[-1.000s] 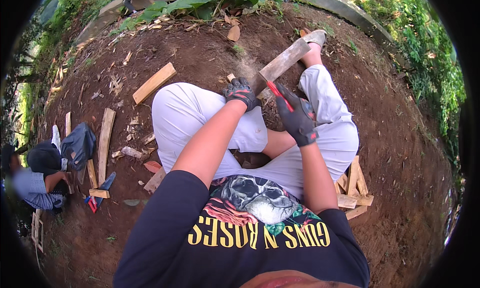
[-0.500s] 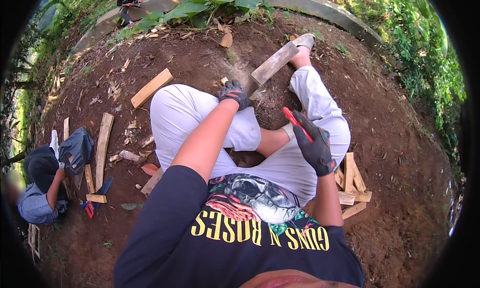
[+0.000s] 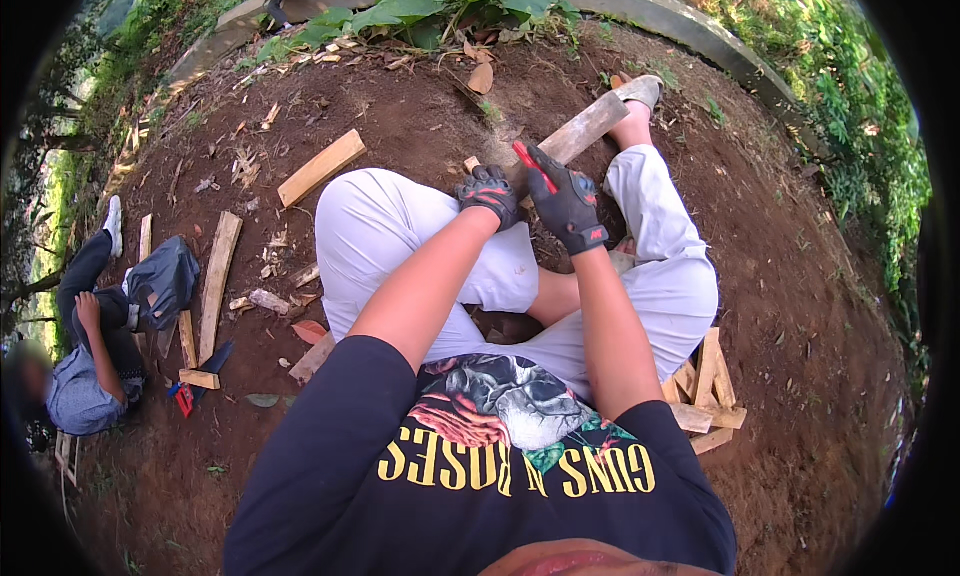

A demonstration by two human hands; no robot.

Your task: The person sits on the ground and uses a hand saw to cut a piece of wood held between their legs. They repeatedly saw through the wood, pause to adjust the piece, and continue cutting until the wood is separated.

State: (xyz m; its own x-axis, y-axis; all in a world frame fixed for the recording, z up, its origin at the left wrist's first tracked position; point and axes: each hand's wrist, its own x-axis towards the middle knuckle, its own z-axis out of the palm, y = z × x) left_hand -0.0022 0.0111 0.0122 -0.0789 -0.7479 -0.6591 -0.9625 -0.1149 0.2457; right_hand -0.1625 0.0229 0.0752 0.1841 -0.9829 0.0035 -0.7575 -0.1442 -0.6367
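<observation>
A weathered grey plank slants across the ground, its far end by my foot and its near end at my hands. My gloved left hand is closed on that near end, beside my bent knee. Just to its right, my gloved right hand grips the red handle of what looks like a hand saw, at the plank. The saw's blade cannot be made out. A small pale wood piece lies just beyond my left hand. Pale dust covers the soil near the plank.
At left sits another person with a dark bag, near a red-and-blue saw. Boards lie around, including a pale board and a wood pile at right. A low concrete edge curves behind.
My right hand has moved forward and left with the red-handled saw, from above my leg to the plank beside my left hand. The person at left has shifted an arm and a leg.
</observation>
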